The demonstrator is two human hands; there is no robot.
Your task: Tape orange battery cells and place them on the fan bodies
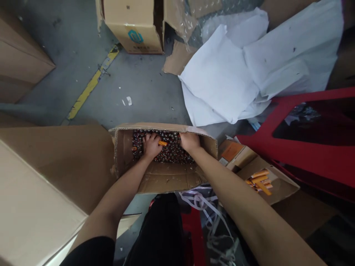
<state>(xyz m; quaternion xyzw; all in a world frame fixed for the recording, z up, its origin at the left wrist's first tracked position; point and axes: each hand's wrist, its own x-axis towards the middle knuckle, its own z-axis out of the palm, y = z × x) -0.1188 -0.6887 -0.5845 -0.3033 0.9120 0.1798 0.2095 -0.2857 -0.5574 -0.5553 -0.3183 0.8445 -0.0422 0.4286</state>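
An open cardboard box (166, 179) stands in front of me, packed with many small dark round ends (173, 151) standing close together. My left hand (152, 146) is inside it with the fingers curled, and an orange cylinder (162, 143) sticks out sideways by the thumb. Near the box's left inner wall a single orange end (134, 148) shows among the dark ones. My right hand (190, 141) reaches into the right side of the box, close to its far wall. Its fingertips are hidden, so I cannot see what they touch.
At the right, a smaller open carton (280, 184) holds several orange cylinders (260, 181). Beside it stands a red frame (313, 136). White sheeting (222, 81) lies on the floor ahead. Large cartons (41, 184) flank the left; another box (130, 22) stands beyond. White straps (202, 201) tangle below.
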